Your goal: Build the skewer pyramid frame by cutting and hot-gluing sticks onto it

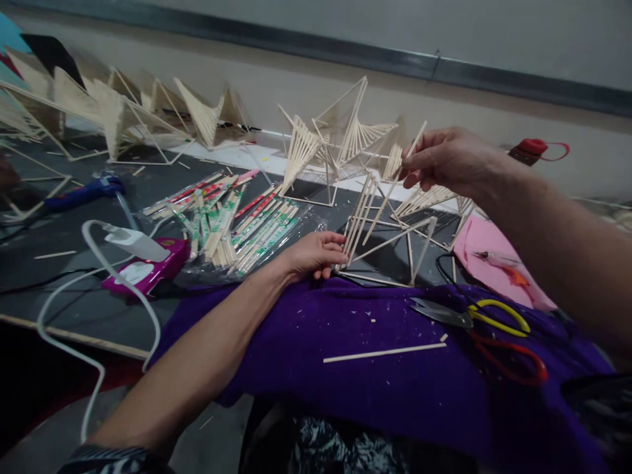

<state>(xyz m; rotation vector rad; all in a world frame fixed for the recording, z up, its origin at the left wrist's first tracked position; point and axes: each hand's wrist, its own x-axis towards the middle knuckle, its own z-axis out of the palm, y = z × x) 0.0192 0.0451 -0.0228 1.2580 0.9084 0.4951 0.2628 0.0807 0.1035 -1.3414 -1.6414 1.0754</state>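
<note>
My right hand (439, 158) is raised, with thumb and fingers pinched around a thin wooden stick (382, 214). The stick slants down to the left, its lower end close to the row of sticks on a small wooden stick frame (390, 243). Low at that frame's left corner, my left hand (323, 253) closes its fingers on the frame. The frame stands at the edge of a purple cloth (306, 342). Scissors (474, 316) with yellow and red handles lie on the cloth, near a loose wooden stick (385, 353).
Several finished-looking stick structures (355, 135) stand along the wall. Wrapped chopsticks (222, 224) lie left of my hands. Further left are a blue glue gun (83, 194) and a magenta power strip (148, 266) with a white cable. Pink paper (488, 253) lies at right.
</note>
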